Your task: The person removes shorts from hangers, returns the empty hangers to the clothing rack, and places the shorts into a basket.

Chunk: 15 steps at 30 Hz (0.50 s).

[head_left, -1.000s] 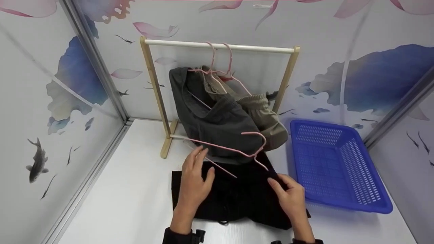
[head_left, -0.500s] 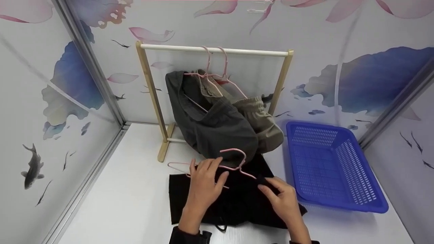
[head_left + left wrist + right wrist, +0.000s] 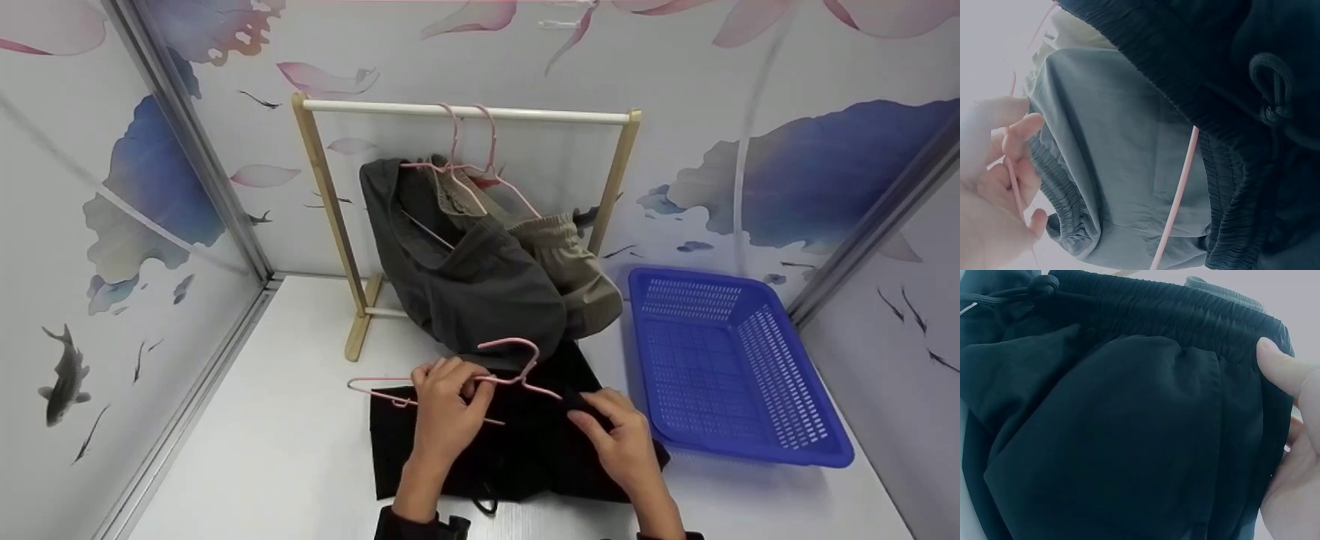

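Black drawstring shorts (image 3: 540, 457) lie on the white table, their elastic waistband toward the rack. A pink clothes hanger (image 3: 510, 381) is held over them, hook pointing up and its right end tucked inside the waistband. My left hand (image 3: 448, 405) grips the hanger's left arm, fingers curled round the wire in the left wrist view. With thumb and fingers, my right hand (image 3: 621, 442) pinches the waistband's right corner around the hanger's end. The hanger's left end sticks out past the shorts. In the left wrist view the lower bar (image 3: 1176, 197) runs into the waistband opening.
Behind the shorts stands a rack (image 3: 330, 195) with wooden posts and a white rail. Grey shorts (image 3: 480, 292) and khaki shorts (image 3: 574, 262) hang there on pink hangers. A blue plastic basket (image 3: 641, 360) sits to the right. Patterned wall panels enclose the table.
The hanger has come down and toward me, its right end now inside the waistband. My left hand has closed round its left arm; my right hand has shifted slightly left with the waistband corner.
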### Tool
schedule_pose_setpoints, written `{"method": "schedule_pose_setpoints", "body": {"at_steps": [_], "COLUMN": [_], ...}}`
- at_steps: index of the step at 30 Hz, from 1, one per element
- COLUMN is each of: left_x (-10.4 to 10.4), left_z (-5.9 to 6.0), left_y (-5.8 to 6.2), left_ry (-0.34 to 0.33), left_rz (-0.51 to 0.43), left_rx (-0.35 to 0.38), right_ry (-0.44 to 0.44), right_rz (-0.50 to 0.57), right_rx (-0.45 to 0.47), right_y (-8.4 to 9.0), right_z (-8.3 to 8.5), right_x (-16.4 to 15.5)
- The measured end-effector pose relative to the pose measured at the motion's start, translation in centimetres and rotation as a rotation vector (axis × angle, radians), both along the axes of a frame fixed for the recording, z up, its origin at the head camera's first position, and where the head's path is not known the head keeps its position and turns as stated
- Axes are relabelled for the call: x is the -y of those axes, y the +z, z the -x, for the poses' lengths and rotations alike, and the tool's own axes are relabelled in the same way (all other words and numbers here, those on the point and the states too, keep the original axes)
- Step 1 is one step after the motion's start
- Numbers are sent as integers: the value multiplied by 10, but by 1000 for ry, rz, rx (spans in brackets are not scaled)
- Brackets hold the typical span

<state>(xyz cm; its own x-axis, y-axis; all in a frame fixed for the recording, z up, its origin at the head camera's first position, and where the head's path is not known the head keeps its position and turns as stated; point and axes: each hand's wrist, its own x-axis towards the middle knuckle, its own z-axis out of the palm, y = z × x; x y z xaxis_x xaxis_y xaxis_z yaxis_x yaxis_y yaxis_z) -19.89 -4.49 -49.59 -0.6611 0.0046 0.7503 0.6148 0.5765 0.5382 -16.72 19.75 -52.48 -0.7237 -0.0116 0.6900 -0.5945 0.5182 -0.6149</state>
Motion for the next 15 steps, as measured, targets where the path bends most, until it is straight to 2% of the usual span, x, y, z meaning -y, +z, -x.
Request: {"method": "schedule_pose_setpoints", "body": {"at_steps": [8,15], "left_x": [8,18], "left_z": [0,0], "left_y": [4,6], "left_ry": [15,23], "left_rz": [-78,-103], "left_rx": [-33,-23], "right_ry": [-35,-32], "right_rz": [-12,21], "right_rx": [-46,-5], "right_y": [-7,-9], "right_z": [5,3], "right_x": [-4,-8]}}
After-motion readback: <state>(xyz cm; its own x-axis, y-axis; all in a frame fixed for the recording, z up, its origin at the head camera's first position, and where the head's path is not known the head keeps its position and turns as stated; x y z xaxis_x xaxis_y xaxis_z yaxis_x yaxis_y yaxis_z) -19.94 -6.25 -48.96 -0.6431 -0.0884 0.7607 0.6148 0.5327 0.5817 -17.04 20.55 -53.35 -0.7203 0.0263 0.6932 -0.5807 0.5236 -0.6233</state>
